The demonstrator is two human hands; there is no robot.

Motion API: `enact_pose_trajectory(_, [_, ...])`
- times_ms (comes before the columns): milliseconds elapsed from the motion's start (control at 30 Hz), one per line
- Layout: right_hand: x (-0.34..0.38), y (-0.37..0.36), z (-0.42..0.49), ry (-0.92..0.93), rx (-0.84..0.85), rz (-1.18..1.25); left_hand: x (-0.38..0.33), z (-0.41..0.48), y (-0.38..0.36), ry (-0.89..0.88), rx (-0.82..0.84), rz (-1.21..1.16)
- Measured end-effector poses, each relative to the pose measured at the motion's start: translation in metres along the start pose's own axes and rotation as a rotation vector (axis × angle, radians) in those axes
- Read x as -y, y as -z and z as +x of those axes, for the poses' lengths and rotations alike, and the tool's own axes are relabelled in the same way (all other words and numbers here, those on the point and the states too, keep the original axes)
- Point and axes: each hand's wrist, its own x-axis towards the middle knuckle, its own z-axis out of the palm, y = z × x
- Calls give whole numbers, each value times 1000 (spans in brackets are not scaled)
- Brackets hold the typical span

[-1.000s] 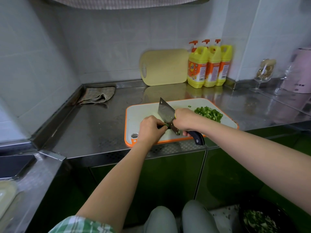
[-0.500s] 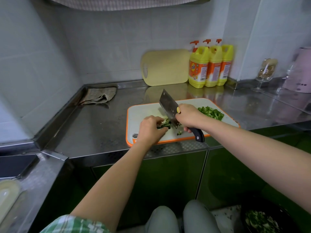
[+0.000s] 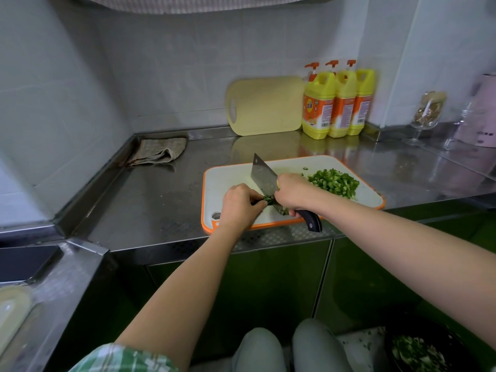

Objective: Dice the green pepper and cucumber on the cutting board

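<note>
A white cutting board with an orange rim [image 3: 228, 181] lies on the steel counter. A pile of diced green pieces [image 3: 334, 182] sits on its right half. My left hand [image 3: 239, 206] holds down a dark green strip [image 3: 267, 200] with curled fingers near the board's front. My right hand [image 3: 294, 193] grips the black handle of a cleaver [image 3: 263, 174], whose blade edge rests on the strip right beside my left fingers. A few cut bits [image 3: 284, 210] lie under the blade.
A yellow board [image 3: 265, 106] leans on the back wall beside three yellow detergent bottles [image 3: 338, 102]. A folded cloth [image 3: 158, 151] lies at the back left. Glassware [image 3: 426, 114] and a pink appliance [image 3: 480, 114] stand at the right. A dark bowl of green scraps [image 3: 418, 350] sits low right.
The cleaver rose half a second ago and has come down again onto the green strip. My left hand has stayed on the strip.
</note>
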Motion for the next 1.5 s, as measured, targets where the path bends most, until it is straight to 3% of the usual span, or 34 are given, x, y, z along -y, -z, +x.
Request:
enact_pose_trajectory(233, [-5, 13, -1, 38, -49, 145, -1, 0, 2, 22, 0, -18])
enact_pose_trajectory(433, [3, 12, -9, 11, 36, 24, -2, -1, 2, 38, 7, -29])
enact_pose_trajectory(700, [13, -6, 2, -19, 3, -53, -1, -1, 1, 35, -1, -33])
enact_pose_trajectory(1100, [-9, 12, 15, 13, -66, 188, 2, 0, 5, 33, 23, -5])
enact_pose_trajectory(1500, [1, 4, -1, 42, -5, 67, 3, -1, 4, 59, -19, 47])
